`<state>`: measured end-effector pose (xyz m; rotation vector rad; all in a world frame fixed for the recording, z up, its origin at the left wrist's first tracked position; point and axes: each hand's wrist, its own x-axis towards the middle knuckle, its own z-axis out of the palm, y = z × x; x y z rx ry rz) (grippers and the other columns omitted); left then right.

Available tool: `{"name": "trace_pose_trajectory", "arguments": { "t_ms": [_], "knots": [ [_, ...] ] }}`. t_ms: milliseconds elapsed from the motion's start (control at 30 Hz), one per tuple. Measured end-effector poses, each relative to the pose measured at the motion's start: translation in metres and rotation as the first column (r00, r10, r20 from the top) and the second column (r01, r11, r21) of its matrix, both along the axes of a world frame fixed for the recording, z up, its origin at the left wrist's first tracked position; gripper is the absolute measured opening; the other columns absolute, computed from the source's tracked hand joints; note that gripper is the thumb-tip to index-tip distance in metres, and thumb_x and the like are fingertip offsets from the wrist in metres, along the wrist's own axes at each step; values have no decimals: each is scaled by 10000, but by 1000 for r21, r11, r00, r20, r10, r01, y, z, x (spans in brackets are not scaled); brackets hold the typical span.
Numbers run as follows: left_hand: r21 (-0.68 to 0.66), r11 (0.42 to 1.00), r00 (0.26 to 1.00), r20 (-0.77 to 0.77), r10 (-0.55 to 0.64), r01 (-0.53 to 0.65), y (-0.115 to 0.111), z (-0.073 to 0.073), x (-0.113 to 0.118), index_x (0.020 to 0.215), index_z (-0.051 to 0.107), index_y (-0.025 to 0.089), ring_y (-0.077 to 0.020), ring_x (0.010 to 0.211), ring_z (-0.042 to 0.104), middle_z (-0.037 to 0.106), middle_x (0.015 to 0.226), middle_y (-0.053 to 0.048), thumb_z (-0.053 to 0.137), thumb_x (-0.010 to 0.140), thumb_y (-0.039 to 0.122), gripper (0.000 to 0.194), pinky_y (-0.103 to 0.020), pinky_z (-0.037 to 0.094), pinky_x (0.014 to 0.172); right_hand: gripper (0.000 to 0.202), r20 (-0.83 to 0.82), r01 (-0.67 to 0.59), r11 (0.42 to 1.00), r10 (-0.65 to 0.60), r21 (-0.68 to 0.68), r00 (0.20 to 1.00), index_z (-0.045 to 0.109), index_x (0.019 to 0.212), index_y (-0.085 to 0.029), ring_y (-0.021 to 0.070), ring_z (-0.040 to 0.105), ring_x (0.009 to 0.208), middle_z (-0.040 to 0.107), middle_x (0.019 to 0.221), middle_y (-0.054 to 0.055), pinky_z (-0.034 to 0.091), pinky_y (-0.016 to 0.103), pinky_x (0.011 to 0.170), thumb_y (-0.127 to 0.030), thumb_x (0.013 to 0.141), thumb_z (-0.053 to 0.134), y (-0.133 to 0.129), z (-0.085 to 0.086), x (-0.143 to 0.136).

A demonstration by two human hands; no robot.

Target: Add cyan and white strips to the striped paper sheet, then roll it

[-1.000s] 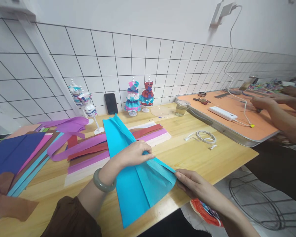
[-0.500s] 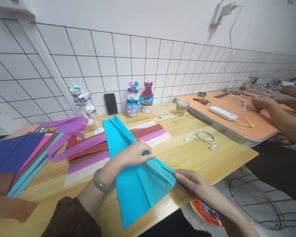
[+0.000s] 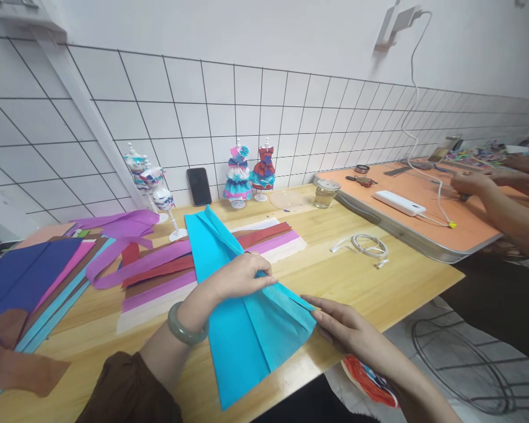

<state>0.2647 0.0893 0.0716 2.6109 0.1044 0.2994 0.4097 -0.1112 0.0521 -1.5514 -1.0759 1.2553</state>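
A turquoise sheet [image 3: 231, 346], paper or thin fabric, lies creased lengthwise over the near part of the table, with a narrow fold along its far edge. My left hand [image 3: 247, 275], a green bangle at its wrist, is closed on the middle of that fold. At the fold's right end, my right hand [image 3: 341, 322] holds the sheet's corner between thumb and fingers, the index finger stretched along the edge. Beneath the sheet are purple strips [image 3: 163, 255], red strips [image 3: 260, 236] and white ones.
Navy sheets [image 3: 30, 270] and brown pieces [image 3: 30, 370] lie at the left. Small dressed mannequins [image 3: 238, 182], a phone [image 3: 199, 187] and a glass cup [image 3: 326, 194] stand along the wall. A coiled clear tube [image 3: 369, 245] is right of centre. Another person's arm [image 3: 502, 202] rests over the orange table [image 3: 449, 235].
My right index finger has lifted and straightened over the fold's edge, with the thumb still at the corner. My left hand and the sheet have hardly moved.
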Motion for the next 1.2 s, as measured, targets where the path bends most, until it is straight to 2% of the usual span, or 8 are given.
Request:
{"name": "trace_pose_trajectory", "arguments": {
  "t_ms": [67, 133, 300, 433, 533, 767, 1000, 1200],
  "knots": [
    [-8, 1000, 1000, -4, 0, 0, 0, 0, 0, 745, 593, 156, -126, 714, 544, 619, 749, -19, 477, 849, 347, 247, -242, 391, 668, 592, 21, 31, 998, -30, -50, 999, 381, 1302, -186, 101, 350, 537, 386, 588, -41, 295, 224, 501, -527, 823, 450, -1, 2, -1],
    [-9, 1000, 1000, -7, 7, -7, 0, 1, 0, 744, 593, 157, -127, 714, 543, 619, 748, -19, 478, 847, 356, 252, -243, 391, 666, 643, 42, 50, 995, -46, -84, 998, 308, 1347, -190, 92, 322, 516, 365, 578, -50, 254, 214, 475, -538, 823, 443, -2, 2, -1],
    [4, 1000, 1000, 0, 10, -10, 0, 0, 0, 736, 588, 155, -128, 712, 541, 613, 743, -20, 482, 845, 357, 252, -245, 392, 667, 568, -27, 58, 991, -62, -124, 998, 410, 1266, -204, 80, 329, 520, 383, 620, -35, 212, 197, 438, -560, 824, 422, -5, -1, 1],
    [13, 1000, 1000, 7, 6, -6, 0, -1, 0, 738, 588, 156, -128, 713, 543, 612, 745, -21, 482, 845, 352, 247, -243, 391, 668, 544, -80, 34, 989, -45, -141, 996, 410, 1250, -211, 53, 264, 463, 381, 608, -46, 170, 189, 410, -556, 830, 415, -6, -3, 1],
    [17, 1000, 1000, 9, 2, -3, 0, 0, 0, 741, 590, 156, -130, 718, 546, 613, 745, -20, 490, 841, 343, 234, -241, 389, 674, 539, -102, 51, 989, -65, -142, 993, 416, 1246, -219, 53, 274, 465, 391, 606, -46, 169, 185, 406, -553, 823, 432, -5, -3, 0],
    [25, 1000, 1000, 0, -2, 2, -2, 1, 0, 745, 593, 154, -129, 719, 549, 615, 747, -21, 496, 840, 337, 228, -235, 387, 676, 552, -94, 36, 992, -48, -124, 994, 395, 1273, -233, 61, 323, 474, 417, 613, -41, 207, 189, 417, -548, 821, 442, 4, -7, -1],
    [35, 999, 1000, 3, 3, -3, 0, 0, 0, 743, 590, 154, -129, 720, 546, 612, 747, -20, 492, 841, 351, 240, -235, 385, 676, 588, -68, 24, 995, -30, -95, 997, 371, 1297, -179, 55, 312, 466, 325, 589, -56, 198, 191, 410, -528, 829, 446, 13, -2, -4],
    [38, 999, 1000, -10, 8, -8, -1, -1, 0, 758, 601, 156, -128, 715, 546, 615, 748, -18, 490, 842, 363, 249, -228, 380, 661, 572, -41, 33, 995, -37, -97, 998, 374, 1301, -189, 53, 301, 463, 332, 611, -48, 197, 198, 414, -515, 836, 442, 17, 0, -6]
  ]
}}
